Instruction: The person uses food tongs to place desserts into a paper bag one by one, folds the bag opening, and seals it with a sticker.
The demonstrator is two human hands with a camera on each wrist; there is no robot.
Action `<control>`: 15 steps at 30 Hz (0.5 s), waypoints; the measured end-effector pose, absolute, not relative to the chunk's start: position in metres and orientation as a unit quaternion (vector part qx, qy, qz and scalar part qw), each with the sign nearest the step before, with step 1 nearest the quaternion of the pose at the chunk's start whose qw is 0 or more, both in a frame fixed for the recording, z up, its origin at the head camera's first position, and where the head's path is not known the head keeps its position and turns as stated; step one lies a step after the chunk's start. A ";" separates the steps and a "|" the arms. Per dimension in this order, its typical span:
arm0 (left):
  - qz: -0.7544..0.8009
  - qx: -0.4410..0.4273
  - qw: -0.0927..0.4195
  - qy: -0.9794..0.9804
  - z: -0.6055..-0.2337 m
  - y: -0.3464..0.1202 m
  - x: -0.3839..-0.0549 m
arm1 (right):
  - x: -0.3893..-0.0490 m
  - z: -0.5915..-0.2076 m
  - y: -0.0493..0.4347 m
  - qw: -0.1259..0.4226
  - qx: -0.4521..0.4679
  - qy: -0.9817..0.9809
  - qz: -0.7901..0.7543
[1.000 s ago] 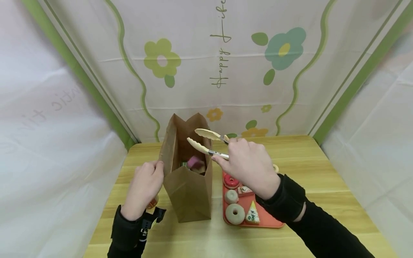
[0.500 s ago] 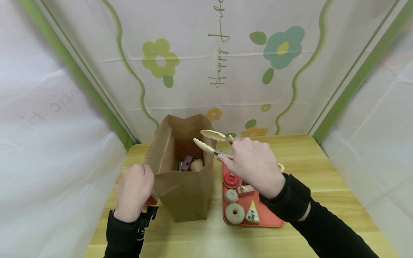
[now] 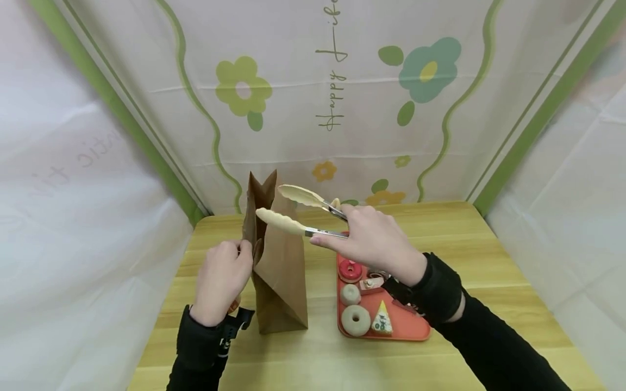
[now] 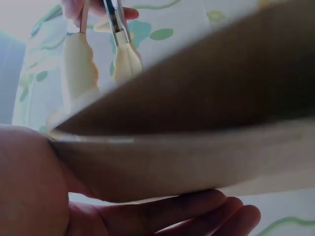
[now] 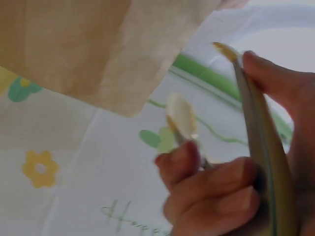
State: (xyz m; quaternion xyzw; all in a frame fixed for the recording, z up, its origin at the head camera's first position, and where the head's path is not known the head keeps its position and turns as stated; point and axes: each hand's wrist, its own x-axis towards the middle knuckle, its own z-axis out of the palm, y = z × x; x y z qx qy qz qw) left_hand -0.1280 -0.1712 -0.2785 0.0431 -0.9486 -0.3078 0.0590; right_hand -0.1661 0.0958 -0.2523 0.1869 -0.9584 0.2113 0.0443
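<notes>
A brown paper bag (image 3: 286, 266) stands upright on the wooden table in the head view, its mouth nearly drawn together. The left hand (image 3: 222, 279) pinches the bag's left top edge. Thumb and fingers lie on either side of the paper (image 4: 147, 172) in the left wrist view. My right hand (image 3: 371, 236) holds kitchen tongs (image 3: 281, 221) with cream scalloped tips, spread apart with nothing between them. The tips overlap the bag's top in the head view. What lies inside the bag is hidden now. Part of a small orange-red thing (image 3: 235, 305) shows under the left hand.
Right of the bag lies a red tray (image 3: 411, 331). On it are a pink doughnut (image 3: 350, 270), a small pale round one (image 3: 350, 295), a large pale doughnut (image 3: 356, 320), a cake wedge (image 3: 382, 320) and a pink cake slice (image 3: 371, 285). A printed curtain (image 3: 293, 136) rises behind the table.
The bag's mouth was wide, showing a purple item and a cup inside; now it is narrowed. The left hand went left, then back right. The tongs have shifted left over the bag.
</notes>
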 end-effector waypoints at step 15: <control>-0.355 -0.002 -0.030 -0.934 -0.274 -0.197 -0.143 | -0.175 -0.334 0.213 0.019 0.101 -0.958 0.267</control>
